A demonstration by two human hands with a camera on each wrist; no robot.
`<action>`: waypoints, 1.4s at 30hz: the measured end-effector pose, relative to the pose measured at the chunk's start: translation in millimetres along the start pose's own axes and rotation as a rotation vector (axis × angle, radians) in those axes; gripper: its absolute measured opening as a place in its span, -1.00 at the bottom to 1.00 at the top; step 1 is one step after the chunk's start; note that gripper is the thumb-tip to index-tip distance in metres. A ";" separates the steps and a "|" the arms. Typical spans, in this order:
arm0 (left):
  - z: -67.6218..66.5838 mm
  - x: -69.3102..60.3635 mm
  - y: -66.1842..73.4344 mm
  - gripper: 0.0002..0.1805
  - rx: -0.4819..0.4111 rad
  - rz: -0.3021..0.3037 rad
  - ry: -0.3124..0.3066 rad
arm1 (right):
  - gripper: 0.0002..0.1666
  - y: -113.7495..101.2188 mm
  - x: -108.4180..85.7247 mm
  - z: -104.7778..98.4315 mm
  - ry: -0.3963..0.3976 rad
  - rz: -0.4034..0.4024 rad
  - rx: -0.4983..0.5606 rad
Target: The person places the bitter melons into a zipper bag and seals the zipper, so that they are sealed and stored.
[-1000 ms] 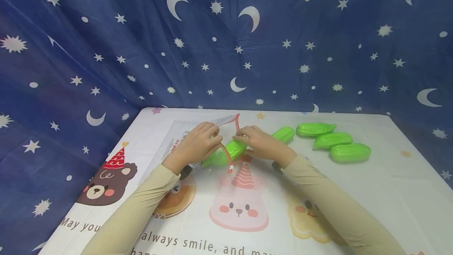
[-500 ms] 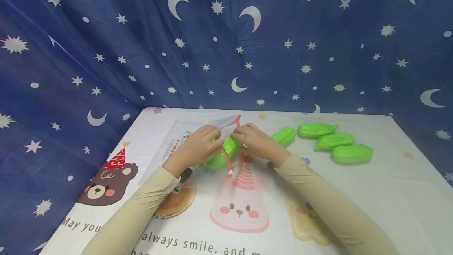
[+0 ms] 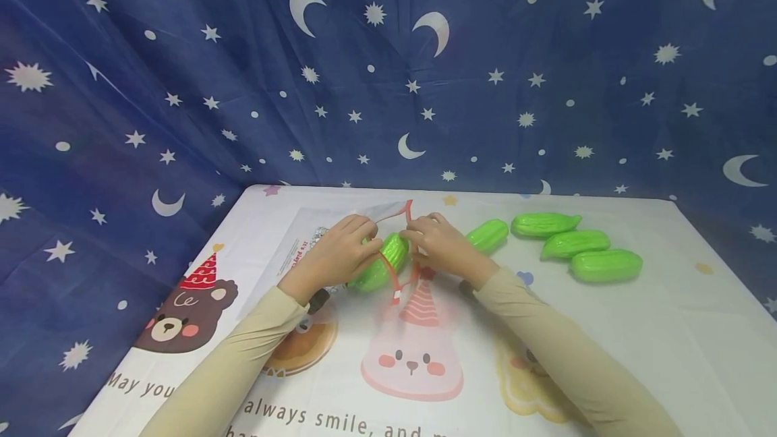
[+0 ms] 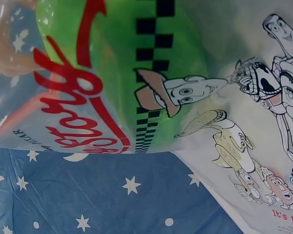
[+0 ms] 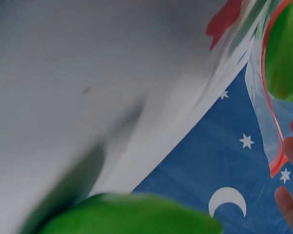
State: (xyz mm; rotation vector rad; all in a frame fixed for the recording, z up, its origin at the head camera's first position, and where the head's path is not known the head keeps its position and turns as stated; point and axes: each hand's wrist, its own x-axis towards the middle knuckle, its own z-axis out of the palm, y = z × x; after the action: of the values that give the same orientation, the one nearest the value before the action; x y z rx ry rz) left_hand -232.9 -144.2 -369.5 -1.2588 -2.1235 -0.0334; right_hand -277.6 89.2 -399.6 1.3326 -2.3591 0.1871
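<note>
Ribbed green gourd [image 3: 378,270] sliding farther left than second ago, now lying inside red-zipped clear bag [image 3: 294,258] on tabletop [image 3: 655,329]; packing apparently advancing, four gourds [image 3: 575,245] lying outside. Left hand [image 3: 342,248] pinching bag edge; right hand [image 3: 442,245] touching mouth, grip unclear.

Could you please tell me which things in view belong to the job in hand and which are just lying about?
Likely part of the job:
left hand, right hand
clear printed bag
green vegetable inside it
probably four loose green vegetables

Apparently just surroundings:
cartoon-print tablecloth
starry curtain
</note>
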 end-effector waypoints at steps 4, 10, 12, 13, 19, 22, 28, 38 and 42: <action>0.1 -0.1 0.3 -0.85 -0.003 0.000 -0.004 | -0.40 4.7 -7.9 -5.9 -0.005 0.025 0.007; 0.5 -0.5 0.8 -0.85 -0.001 0.002 -0.010 | -0.31 15.9 -20.4 -23.8 -0.043 0.040 -0.067; 0.9 -0.8 0.9 -0.85 -0.004 0.004 -0.009 | -0.29 19.5 -23.6 -31.9 -0.062 0.049 -0.082; 1.2 -0.8 0.7 -0.85 -0.004 0.007 -0.007 | -0.28 21.5 -25.1 -36.3 -0.078 0.056 -0.093; 2.2 -1.8 0.9 -0.84 -0.013 0.008 -0.006 | -0.24 35.2 -34.5 -59.9 -0.121 0.078 -0.143; 2.3 -2.2 1.2 -0.85 -0.013 0.004 -0.011 | -0.24 42.6 -39.9 -69.2 -0.119 0.071 -0.157; 2.5 -2.7 1.0 -0.87 -0.011 -0.005 -0.020 | -0.30 58.2 -53.7 -75.7 -0.165 0.076 -0.201; 3.3 -4.0 0.8 -0.86 -0.015 -0.010 -0.016 | -0.34 78.0 -75.3 -68.6 -0.214 0.106 -0.197; 3.0 -4.4 1.0 -0.87 -0.012 -0.011 -0.025 | -0.33 83.1 -82.0 -62.2 -0.216 0.113 -0.192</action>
State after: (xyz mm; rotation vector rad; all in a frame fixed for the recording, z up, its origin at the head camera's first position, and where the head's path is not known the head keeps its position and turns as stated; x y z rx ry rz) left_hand -232.2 -146.0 -374.5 -1.2611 -2.1543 -0.0355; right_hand -292.3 217.5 -370.8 1.1803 -2.5578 -0.1557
